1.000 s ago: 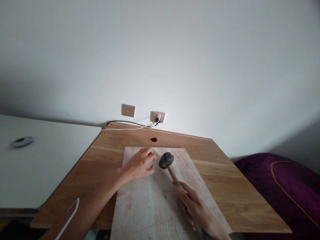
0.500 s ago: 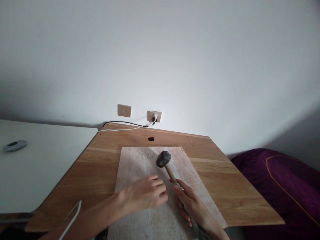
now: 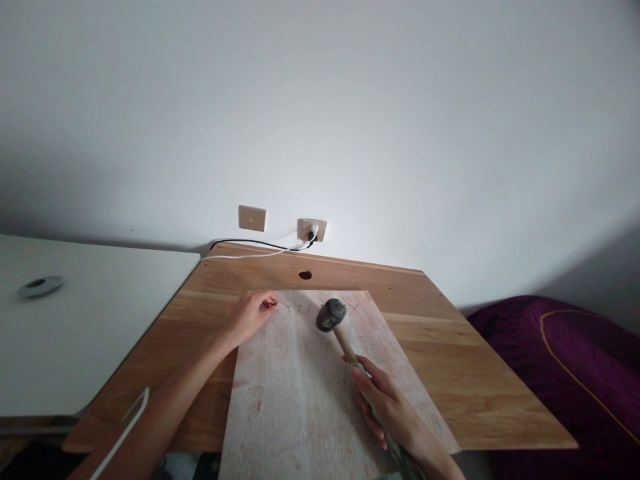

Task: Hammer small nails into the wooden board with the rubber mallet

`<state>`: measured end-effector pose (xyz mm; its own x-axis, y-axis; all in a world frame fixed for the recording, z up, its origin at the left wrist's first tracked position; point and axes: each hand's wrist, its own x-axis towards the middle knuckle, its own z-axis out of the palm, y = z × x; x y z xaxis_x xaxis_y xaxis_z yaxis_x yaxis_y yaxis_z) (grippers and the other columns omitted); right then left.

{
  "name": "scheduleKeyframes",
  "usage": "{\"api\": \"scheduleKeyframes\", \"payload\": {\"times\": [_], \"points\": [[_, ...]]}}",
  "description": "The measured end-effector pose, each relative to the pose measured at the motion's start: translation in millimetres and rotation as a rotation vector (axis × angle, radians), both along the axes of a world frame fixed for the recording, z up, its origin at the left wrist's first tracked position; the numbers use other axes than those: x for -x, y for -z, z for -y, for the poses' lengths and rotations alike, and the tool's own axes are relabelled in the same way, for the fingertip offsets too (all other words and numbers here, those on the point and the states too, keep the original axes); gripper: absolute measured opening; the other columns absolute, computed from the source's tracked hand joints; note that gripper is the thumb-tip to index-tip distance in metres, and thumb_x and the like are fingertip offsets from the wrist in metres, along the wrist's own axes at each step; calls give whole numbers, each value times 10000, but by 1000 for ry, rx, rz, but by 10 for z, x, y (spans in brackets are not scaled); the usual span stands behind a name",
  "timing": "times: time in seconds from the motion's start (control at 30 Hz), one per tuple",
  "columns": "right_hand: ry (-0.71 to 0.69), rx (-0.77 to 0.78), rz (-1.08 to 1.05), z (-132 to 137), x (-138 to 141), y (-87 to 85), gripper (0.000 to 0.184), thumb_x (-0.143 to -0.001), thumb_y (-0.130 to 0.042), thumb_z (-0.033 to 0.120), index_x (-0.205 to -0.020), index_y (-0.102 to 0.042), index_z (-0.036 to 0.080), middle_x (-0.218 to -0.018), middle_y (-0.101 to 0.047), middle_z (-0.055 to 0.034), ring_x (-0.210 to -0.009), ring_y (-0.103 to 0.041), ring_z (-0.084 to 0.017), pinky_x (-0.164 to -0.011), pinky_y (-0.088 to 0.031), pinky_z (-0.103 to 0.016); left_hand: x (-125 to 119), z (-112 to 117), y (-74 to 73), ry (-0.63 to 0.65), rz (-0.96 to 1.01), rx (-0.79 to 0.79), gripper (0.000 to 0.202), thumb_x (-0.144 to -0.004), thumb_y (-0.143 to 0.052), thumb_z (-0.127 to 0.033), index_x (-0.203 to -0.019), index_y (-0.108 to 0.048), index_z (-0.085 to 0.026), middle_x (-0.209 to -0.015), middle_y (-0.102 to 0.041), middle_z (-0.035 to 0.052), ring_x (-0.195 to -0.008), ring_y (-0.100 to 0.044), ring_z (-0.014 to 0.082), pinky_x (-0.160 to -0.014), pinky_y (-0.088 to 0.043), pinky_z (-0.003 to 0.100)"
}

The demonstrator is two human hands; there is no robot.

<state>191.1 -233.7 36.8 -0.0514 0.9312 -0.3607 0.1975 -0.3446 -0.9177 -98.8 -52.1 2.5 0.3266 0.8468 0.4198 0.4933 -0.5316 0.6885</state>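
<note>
A pale, whitewashed wooden board lies on a brown wooden desk. My right hand is wrapped round the wooden handle of a hammer, whose dark head hovers over the far end of the board. My left hand reaches to the board's far left corner with fingers pinched together, apparently on a small nail that is too small to make out clearly. A row of several small nails stands along the board's far edge between the two hands.
A white desk with a round cable grommet adjoins on the left. Wall sockets with black and white cables sit behind the desk. A purple cushion or bedding lies at the right. A cable hole is in the brown desk.
My left hand moved from mid-board near the hammer handle up to the board's far left corner and pinched shut. The hammer stayed nearly still in my right hand.
</note>
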Motion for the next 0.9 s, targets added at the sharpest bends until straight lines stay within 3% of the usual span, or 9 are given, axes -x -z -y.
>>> {"api": "scheduleKeyframes", "payload": {"times": [0.23,0.47,0.63,0.8,0.9], "points": [[-13,-8,9,10,19,-66,691,-883,-531,742,-1292,-511,186,-598,-462,109,-328,-332,-38,-274,-309,-148,-45,62,-97,14,-55,-67,69,-889,-635,-184,-826,-653,-206,-823,-717,1,-789,-670,178,-781,-501,296],[-30,-16,43,-4,3,-42,695,-881,-517,756,-1267,-510,178,-603,-469,105,-332,-354,-38,-273,-313,-143,-35,70,-50,35,-63,-119,117,-882,-620,-138,-790,-626,-210,-813,-684,-4,-778,-642,171,-755,-474,285],[-30,-30,26,-4,2,-3,684,-892,-520,747,-1275,-503,181,-598,-470,108,-325,-348,-37,-268,-321,-143,-54,53,-27,39,-9,-80,96,-877,-691,-236,-797,-646,-209,-802,-695,0,-755,-647,173,-727,-482,282],[-6,-16,20,1,7,11,712,-877,-538,752,-1303,-516,183,-613,-488,99,-331,-360,-38,-275,-333,-146,-60,21,-4,2,36,-23,56,-859,-713,-224,-903,-681,-210,-833,-744,3,-774,-683,175,-744,-499,284],[-6,-22,33,-1,5,13,736,-870,-540,760,-1315,-519,174,-613,-487,96,-333,-361,-39,-274,-333,-147,-59,15,2,-4,42,-24,46,-855,-719,-231,-869,-685,-203,-812,-741,6,-758,-680,173,-732,-496,282]]}}
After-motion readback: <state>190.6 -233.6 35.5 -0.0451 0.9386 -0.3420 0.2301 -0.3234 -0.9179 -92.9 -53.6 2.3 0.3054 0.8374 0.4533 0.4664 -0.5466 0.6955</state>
